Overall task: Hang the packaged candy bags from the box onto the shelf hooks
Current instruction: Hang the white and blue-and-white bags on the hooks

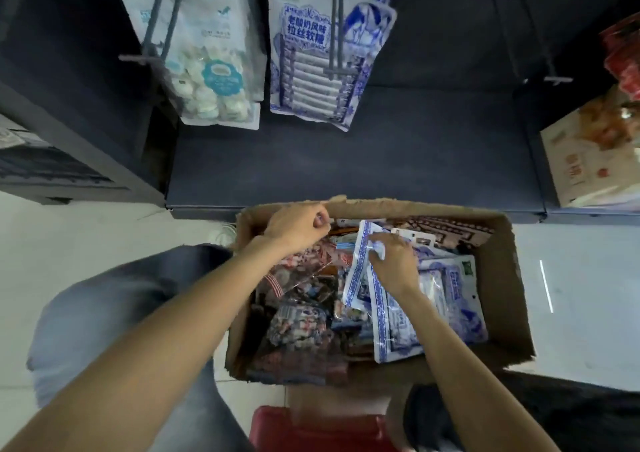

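Cardboard brown box (498, 299) on floor held blue-and-white plastic candy bags (446, 299) | right hand (394, 261) pinched one bag's top | left hand (294, 224) loosely curled, apparently empty | risk: neighbouring bags snagging, spilling when lifted toward grey metal shelf hooks (334, 35)

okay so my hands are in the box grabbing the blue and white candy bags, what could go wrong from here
The right hand pinches one blue-and-white bag lying among overlapping ones; neighbours may lift with it and spill from the cardboard box. The matching hook already carries several bags, so room may be tight.
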